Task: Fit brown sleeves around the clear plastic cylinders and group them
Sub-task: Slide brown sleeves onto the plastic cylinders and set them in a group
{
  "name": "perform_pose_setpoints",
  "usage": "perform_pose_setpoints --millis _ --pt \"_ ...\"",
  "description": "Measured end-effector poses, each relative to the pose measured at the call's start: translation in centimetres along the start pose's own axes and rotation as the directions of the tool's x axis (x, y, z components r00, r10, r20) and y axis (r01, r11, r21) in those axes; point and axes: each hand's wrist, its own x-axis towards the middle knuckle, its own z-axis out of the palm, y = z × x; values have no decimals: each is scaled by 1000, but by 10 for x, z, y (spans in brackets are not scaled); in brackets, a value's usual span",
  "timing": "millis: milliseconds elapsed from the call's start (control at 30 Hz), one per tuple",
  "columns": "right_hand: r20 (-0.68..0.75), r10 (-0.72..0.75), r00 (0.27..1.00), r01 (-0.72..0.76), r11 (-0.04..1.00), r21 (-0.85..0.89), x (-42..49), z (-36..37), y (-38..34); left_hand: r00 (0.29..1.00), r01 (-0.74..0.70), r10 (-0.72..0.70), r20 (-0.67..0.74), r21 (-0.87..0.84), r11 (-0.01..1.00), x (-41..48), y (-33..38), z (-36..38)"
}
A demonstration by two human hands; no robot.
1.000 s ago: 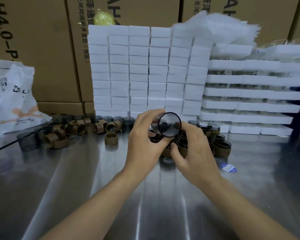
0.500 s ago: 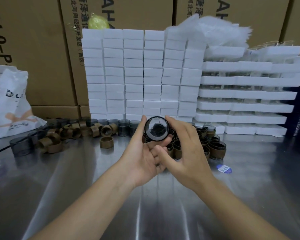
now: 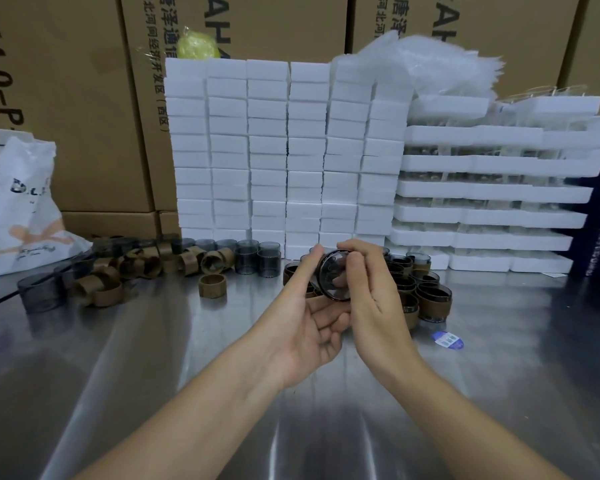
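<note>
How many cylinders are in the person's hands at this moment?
1. The cylinder, round end toward the camera, is pinched between the left hand and right hand, just in front of the sleeved group on the table. Another hidden behind the fingers seems unlikely.

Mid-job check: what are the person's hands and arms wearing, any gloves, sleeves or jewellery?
Nothing worn shows. The left hand and right hand are ungloved, with no rings on the visible fingers. The left forearm and right forearm are bare to the frame edge: no sleeves, watch or wristband.
</note>
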Motion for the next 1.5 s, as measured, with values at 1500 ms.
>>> perform_pose_setpoints --millis 1500 --pt "399 394 828 -522 801 294 7 -13 -11 891 -414 451 53 505 758 6 17 -40"
